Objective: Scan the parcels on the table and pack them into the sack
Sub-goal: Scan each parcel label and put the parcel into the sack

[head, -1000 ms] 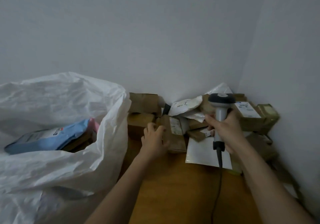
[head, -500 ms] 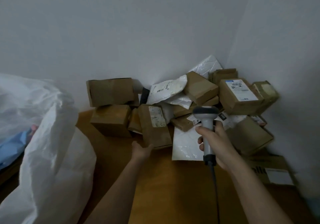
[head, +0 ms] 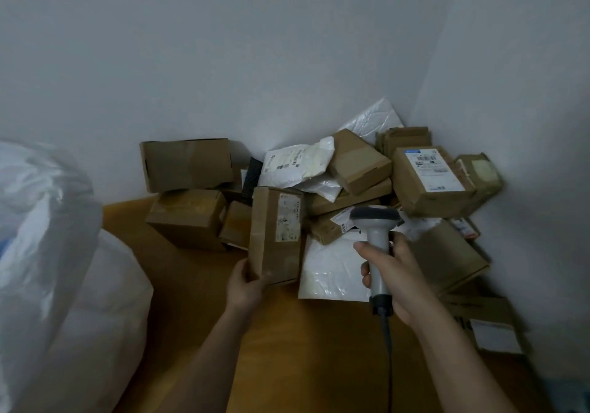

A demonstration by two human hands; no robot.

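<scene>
1. The left hand [head: 245,288] grips the near lower corner of a tall cardboard parcel [head: 276,237], thumb on the front face and fingers curled behind. The parcel stands on end with its white shipping label [head: 289,217] turned up and toward the person, which I judge is done so the barcode can be read.
2. The right hand [head: 391,272] is wrapped around the grip of a corded barcode scanner [head: 376,230], held upright. Its dark head sits just right of the label and seems to point away from the person toward the heap; I judge it needs to swing left to catch the code.
3. The remaining parcels are heaped in the corner where two walls meet: brown boxes [head: 188,217] at the left and white poly mailers [head: 335,269] in the middle. A labelled box [head: 431,179] leans at the right.
4. The white woven sack [head: 48,253] bulges at the far left, well apart from the held parcel.
5. Between sack and heap lies a bare strip of wooden counter [head: 178,272]; I judge it the free lane for carrying the parcel leftward.
6. The walls block any move back or right, and a flat mailer lies just beside the held parcel's right edge.
7. The scanner's cable [head: 388,345] trails down toward the person, apart from the parcels.
</scene>
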